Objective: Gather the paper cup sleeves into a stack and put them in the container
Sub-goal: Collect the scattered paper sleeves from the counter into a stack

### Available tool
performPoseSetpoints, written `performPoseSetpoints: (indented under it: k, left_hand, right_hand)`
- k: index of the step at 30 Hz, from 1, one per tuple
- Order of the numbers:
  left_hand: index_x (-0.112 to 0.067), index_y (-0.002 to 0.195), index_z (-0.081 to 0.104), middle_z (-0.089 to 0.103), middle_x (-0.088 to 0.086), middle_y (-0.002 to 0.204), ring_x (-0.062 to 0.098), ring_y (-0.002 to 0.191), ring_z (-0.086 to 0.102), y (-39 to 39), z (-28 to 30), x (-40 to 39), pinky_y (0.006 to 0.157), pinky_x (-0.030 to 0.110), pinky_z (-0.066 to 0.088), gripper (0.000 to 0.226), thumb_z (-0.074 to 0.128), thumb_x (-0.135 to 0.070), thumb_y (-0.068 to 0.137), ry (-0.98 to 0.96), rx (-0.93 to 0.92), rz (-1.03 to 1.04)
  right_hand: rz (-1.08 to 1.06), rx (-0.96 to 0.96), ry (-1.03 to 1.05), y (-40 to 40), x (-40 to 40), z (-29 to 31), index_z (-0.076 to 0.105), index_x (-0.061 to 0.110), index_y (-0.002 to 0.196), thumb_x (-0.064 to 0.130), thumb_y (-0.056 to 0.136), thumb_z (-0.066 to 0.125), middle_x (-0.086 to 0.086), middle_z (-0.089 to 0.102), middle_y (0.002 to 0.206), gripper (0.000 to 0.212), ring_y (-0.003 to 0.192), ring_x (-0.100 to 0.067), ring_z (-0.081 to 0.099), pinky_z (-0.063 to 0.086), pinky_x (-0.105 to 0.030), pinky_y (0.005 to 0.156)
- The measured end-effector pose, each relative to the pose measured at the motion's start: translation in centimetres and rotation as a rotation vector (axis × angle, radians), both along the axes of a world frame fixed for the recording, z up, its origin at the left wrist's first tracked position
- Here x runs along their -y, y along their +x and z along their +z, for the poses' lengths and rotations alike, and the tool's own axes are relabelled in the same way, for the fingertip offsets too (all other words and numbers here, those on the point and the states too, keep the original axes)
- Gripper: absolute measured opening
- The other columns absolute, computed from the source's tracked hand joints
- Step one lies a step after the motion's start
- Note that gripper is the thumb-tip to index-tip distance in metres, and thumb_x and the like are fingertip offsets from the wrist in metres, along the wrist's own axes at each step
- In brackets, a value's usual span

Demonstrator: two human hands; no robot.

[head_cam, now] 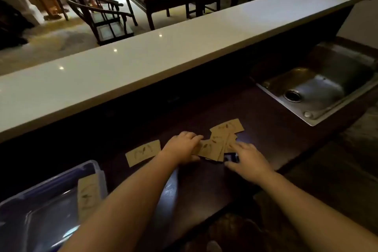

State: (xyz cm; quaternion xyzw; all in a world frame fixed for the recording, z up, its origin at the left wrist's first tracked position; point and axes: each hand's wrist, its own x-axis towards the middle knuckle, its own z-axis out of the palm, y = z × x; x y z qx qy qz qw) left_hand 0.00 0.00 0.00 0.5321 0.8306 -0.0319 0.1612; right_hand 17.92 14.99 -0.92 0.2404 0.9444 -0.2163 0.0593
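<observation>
On the dark counter (204,182), both hands work a loose pile of sleeves (212,148). Left hand (181,147) lies palm down on the pile's left edge, fingers curled over it and thumb below, gripping the near sleeves. Right hand (248,161) rests palm down at the pile's right edge, fingers spread and flat against the sleeves; it grips nothing. One sleeve (227,127) fans out at the far side of the pile. A single sleeve (143,152) lies flat, apart, left of the left hand. Another sleeve (88,196) leans inside the container (98,170) at lower left. A sink (319,88) sits at right.
</observation>
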Motion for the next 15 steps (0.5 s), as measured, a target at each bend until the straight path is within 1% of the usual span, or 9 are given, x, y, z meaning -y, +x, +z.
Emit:
performPoseSetpoints:
  k: [4, 9, 12, 15]
  left_hand:
    - [-0.024, 0.148, 0.019, 0.029, 0.005, 0.154, 0.027, 0.140, 0.025, -0.4, -1.3, -1.9, 0.109, 0.047, 0.033, 0.086, 0.067, -0.045, 0.080, -0.062, -0.016, 0.013]
    - [-0.023, 0.148, 0.020, 0.032, 0.010, 0.150, 0.030, 0.136, 0.029, -0.8, -2.8, -3.4, 0.107, 0.047, 0.033, 0.079, 0.064, -0.038, 0.084, -0.132, -0.022, -0.049]
    - [-0.025, 0.146, 0.024, 0.036, 0.011, 0.143, 0.030, 0.130, 0.035, -0.9, -3.2, -3.5, 0.103, 0.045, 0.035, 0.076, 0.065, -0.036, 0.083, -0.117, -0.011, -0.060]
    - [-0.025, 0.144, 0.028, 0.039, 0.011, 0.139, 0.030, 0.127, 0.036, -1.2, -3.3, -3.4, 0.103, 0.043, 0.033, 0.078, 0.069, -0.036, 0.079, -0.073, -0.027, -0.056]
  right_hand:
    - [0.003, 0.049, -0.015, -0.6, -1.1, -1.1, 0.045, 0.020, 0.136, 0.052, 0.084, 0.057, -0.004, 0.046, 0.141, 0.062, 0.127, -0.026, 0.039, 0.038, -0.038, 0.099]
    - [-0.054, 0.037, -0.008, -1.9, -2.5, -1.9, 0.044, 0.016, 0.136, 0.045, 0.090, 0.051, -0.007, 0.049, 0.137, 0.055, 0.122, -0.029, 0.043, 0.039, -0.037, 0.095]
    - [-0.091, 0.019, -0.052, -2.8, -3.0, -2.2, 0.043, 0.018, 0.138, 0.046, 0.090, 0.051, -0.008, 0.050, 0.132, 0.057, 0.120, -0.028, 0.044, 0.040, -0.035, 0.091]
    - [-0.123, 0.004, -0.066, -3.9, -3.4, -2.1, 0.043, 0.022, 0.139, 0.050, 0.090, 0.050, -0.008, 0.049, 0.128, 0.057, 0.121, -0.027, 0.043, 0.041, -0.037, 0.090]
